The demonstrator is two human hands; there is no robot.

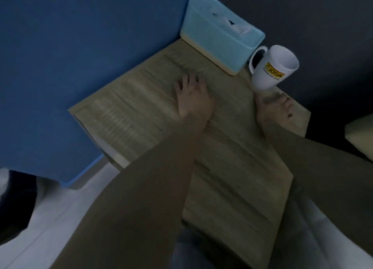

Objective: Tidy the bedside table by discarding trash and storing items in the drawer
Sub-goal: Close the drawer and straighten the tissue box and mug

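I see the left hand (191, 95) spread flat, palm down, on the wooden counter (129, 115), holding nothing. The right hand (276, 109) lies blurred beside it; I cannot tell its grip. Just beyond the right hand stands a white mug (272, 68); beyond the left, a blue tissue box (220, 38).

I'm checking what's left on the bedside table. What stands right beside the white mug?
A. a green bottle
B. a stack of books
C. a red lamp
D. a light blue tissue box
D: a light blue tissue box sits next to the mug at the table's far edge.
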